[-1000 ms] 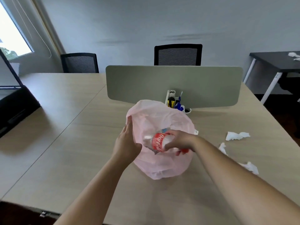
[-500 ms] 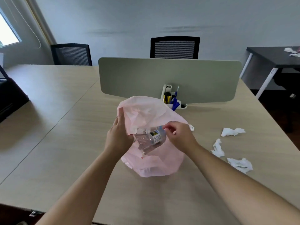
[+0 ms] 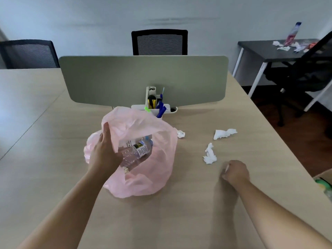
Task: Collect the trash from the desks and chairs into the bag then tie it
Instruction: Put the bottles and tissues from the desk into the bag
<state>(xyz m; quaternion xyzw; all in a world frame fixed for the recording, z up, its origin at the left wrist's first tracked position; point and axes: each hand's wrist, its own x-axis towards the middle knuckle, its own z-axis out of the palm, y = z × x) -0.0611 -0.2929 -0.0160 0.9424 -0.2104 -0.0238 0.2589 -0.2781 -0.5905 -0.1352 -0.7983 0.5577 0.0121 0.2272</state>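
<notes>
A pink plastic bag point(image 3: 152, 177) stands open on the wooden desk point(image 3: 53, 177). My left hand point(image 3: 106, 153) grips its near-left rim and holds the mouth open. Inside lies a clear plastic bottle point(image 3: 136, 151) with a label, on its side. My right hand point(image 3: 235, 172) rests on the desk to the right of the bag, its fingers curled over a crumpled white tissue of which only a sliver shows. Two more crumpled tissues point(image 3: 224, 133) point(image 3: 209, 156) lie beyond that hand. A small tissue scrap point(image 3: 181, 134) sits by the bag's right edge.
A grey divider panel point(image 3: 143, 79) crosses the desk, with a white pen holder point(image 3: 156, 106) in front of it. Black chairs point(image 3: 159, 42) stand behind. A black desk point(image 3: 269, 51) at right carries a bottle and wrappers. A cardboard box point(image 3: 323, 180) pokes in at right.
My right hand let the bottle drop into the bag, then moved right and down onto the desk and closed over the nearest tissue. The left hand kept its hold on the rim.
</notes>
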